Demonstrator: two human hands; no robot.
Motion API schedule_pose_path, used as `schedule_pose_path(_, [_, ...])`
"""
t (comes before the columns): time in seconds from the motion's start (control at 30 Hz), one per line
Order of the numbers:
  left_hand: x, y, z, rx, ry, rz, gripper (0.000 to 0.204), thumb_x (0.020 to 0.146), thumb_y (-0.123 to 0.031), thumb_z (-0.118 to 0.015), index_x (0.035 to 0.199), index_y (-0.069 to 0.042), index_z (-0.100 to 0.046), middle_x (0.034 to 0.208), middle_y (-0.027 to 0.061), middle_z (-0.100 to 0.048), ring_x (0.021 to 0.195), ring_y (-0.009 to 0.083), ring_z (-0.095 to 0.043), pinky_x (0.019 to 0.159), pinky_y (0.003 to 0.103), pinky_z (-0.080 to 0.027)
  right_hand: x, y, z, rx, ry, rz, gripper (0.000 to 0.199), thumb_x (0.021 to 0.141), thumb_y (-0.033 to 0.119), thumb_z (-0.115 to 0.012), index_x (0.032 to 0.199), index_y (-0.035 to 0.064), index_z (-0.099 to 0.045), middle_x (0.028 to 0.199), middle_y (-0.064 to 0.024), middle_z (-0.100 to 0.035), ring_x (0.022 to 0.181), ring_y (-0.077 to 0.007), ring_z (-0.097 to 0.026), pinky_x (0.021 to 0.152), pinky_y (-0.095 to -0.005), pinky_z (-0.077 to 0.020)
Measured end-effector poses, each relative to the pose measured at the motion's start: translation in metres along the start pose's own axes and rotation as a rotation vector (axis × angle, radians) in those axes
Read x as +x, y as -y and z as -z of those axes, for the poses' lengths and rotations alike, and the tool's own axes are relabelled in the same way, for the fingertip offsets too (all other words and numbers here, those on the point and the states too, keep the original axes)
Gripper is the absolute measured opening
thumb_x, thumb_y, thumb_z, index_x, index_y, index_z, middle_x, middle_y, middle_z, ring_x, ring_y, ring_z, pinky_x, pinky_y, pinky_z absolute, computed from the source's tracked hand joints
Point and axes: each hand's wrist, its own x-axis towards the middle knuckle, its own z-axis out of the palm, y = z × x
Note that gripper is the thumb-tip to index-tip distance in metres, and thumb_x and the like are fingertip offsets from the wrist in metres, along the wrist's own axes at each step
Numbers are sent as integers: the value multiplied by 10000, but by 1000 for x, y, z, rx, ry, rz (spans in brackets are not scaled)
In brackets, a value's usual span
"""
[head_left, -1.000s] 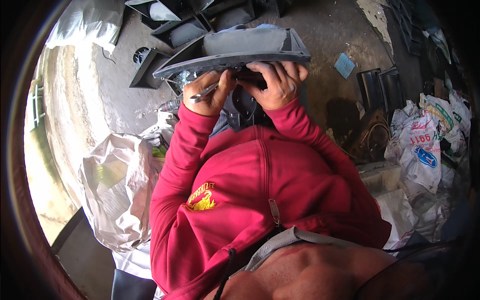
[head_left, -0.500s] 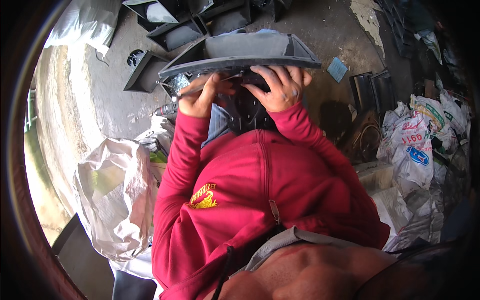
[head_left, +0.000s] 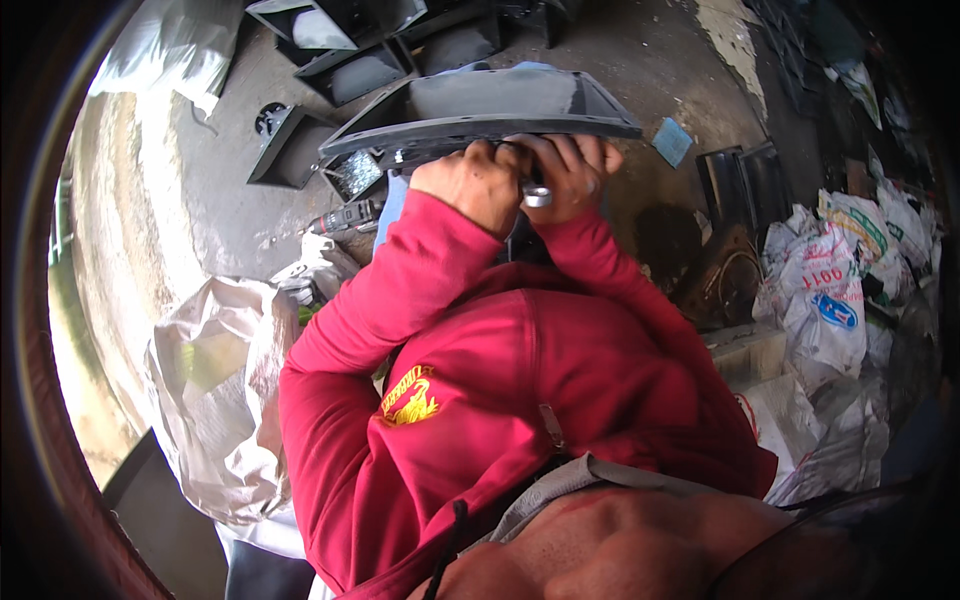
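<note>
A black trapezoid-shaped tray (head_left: 490, 97) with a grey, dusty inner face stands tilted before me, its near long edge above my hands. My left hand (head_left: 470, 185) is closed under that edge, the back of the hand toward me. Between my two hands pokes out the round silver end of a metal tool (head_left: 538, 196); the rest of it is hidden, and it appears to be in my left hand. My right hand (head_left: 572, 175) is closed on the tray's near side, with its fingers bent at the edge. What the fingertips touch behind the edge is hidden.
Several similar black trays (head_left: 350, 70) lie on the floor ahead. A small box of shiny bits (head_left: 355, 172) and a power drill (head_left: 345, 217) lie left of my hands. A white sack (head_left: 235, 390) stands at my left; printed sacks (head_left: 830, 290) lie at right, near a blue piece (head_left: 673, 141).
My left hand has moved right, up beside my right hand, and turned its back toward me. The slim tool that pointed left now shows only a round end between the hands.
</note>
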Motion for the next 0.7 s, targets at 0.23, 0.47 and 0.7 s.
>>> schedule_pose_path(0.23, [-31,49,-31,-1171,-95,379,282,978,-261,-574,921,-10,-690,800,75,-714,653,150,-665,560,267,-509,0,4,6,-81,60,62,355,561,374,-858,871,288,-707,863,111,-620,928,-166,-553,883,-384,-313])
schedule_pose_path(0.47, [-34,50,-26,-1486,-100,585,321,993,-276,-546,1091,8,-661,911,127,-721,750,201,-709,586,266,-536,0,-1,2,-78,60,84,373,573,394,-859,903,307,-706,867,133,-603,897,-152,-537,894,-390,-300])
schedule_pose_path(0.7, [-24,27,-11,-596,-304,63,173,938,-162,-620,936,-13,-706,802,100,-715,655,181,-686,554,285,-511,-3,1,5,-33,28,43,299,641,395,-812,896,296,-690,860,109,-589,941,-148,-530,884,-408,-289])
